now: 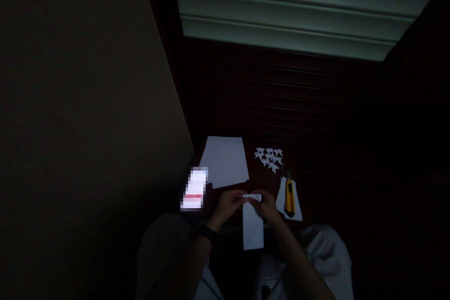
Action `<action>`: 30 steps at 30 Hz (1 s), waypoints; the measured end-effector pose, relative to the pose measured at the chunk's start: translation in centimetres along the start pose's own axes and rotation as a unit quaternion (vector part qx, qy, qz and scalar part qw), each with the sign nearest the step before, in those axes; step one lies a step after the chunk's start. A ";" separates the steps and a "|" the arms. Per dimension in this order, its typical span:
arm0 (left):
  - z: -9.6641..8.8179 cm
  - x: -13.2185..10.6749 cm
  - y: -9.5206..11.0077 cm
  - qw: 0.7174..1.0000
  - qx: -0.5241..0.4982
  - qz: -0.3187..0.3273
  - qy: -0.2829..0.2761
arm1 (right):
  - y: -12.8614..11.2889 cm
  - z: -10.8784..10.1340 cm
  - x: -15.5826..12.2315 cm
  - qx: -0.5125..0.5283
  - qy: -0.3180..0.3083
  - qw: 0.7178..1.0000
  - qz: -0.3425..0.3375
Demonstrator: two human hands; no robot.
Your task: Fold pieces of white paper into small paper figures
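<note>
Between my two hands is a folded strip of white paper (pixel 253 227), its long end hanging toward my lap and a diagonal crease near the bottom. My left hand (pixel 231 201) pinches the upper left edge of the strip. On the upper right side, my right hand (pixel 266 204) grips the same paper, its thumb lying over the front. Just right of that hand, a yellow utility knife (pixel 289 199) rests on some white paper pieces (pixel 297 211). Beyond the hands lies a stack of white paper sheets (pixel 225 161).
Several small white folded paper shapes (pixel 270 157) lie in a cluster at the back right of the dark table. A lit, blurred screen (pixel 194 189) sits at the left edge. A wall (pixel 105 103) rises on the left, and slatted panels (pixel 281 14) stand behind.
</note>
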State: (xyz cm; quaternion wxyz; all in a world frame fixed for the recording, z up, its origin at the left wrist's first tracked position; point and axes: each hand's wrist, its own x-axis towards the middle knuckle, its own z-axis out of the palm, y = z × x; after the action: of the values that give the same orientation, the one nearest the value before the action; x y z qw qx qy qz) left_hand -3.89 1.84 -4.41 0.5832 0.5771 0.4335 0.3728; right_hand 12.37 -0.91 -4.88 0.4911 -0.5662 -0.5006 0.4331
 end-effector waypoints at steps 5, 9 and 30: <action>0.0 0.1 -0.1 1.000 0.001 0.010 0.002 | -0.4 0.0 -0.1 0.020 0.006 0.999 -0.028; 0.0 0.0 0.0 1.000 -0.001 0.000 -0.002 | -0.1 0.0 -0.1 0.019 -0.009 1.000 0.000; 0.0 0.0 0.2 1.000 -0.024 0.006 0.002 | -0.4 0.0 -0.1 0.018 -0.003 0.999 -0.027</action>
State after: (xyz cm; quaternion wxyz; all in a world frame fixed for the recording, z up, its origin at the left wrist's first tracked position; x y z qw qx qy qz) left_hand -3.86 1.85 -4.21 0.5940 0.5648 0.4215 0.3879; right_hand 12.28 -0.99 -4.50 0.5113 -0.5420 -0.5096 0.4303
